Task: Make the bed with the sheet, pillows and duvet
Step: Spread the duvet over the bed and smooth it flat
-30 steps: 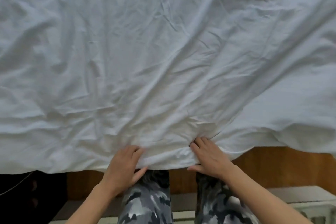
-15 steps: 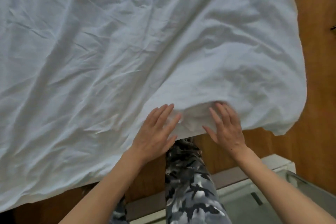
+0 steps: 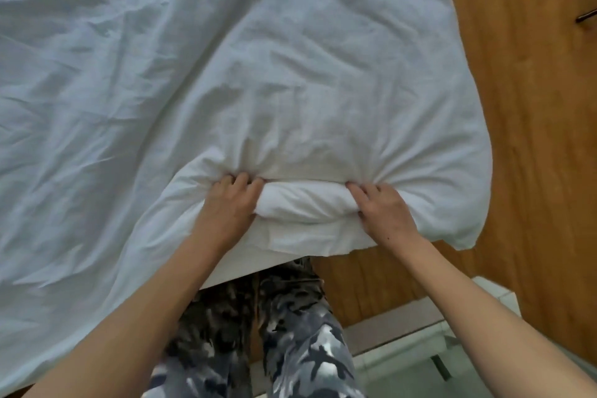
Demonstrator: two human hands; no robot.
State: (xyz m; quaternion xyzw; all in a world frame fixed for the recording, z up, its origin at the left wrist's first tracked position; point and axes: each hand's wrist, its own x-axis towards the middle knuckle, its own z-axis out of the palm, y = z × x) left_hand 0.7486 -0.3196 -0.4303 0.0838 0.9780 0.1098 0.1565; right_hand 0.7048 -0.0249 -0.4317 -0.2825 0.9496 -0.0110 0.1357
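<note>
**Both hands gripping the duvet's near edge**

Nearest to you, your legs in camouflage trousers [image 3: 300,342] stand at the bed's edge, on a wooden floor [image 3: 533,139] that runs along the right side. A pale, low ledge [image 3: 397,329] lies by your right leg; what it is cannot be told.

Your two forearms reach forward to the white duvet [image 3: 226,74]. Your left hand [image 3: 227,205] has its fingers [image 3: 240,181] curled down into the fabric, bunching a fold at the near edge. Your right hand [image 3: 382,212] does the same, its fingers [image 3: 358,189] dug into the cloth and curled round it. Between the hands a thick roll of the duvet is gathered, with creases radiating from both grips.

The duvet's near right corner [image 3: 465,236] hangs just past your right hand, over the floor. Beyond the hands the duvet spreads wrinkled across the bed to the top and left of the view. A dark thin object [image 3: 586,14] lies on the floor at far right, too small to identify.
</note>
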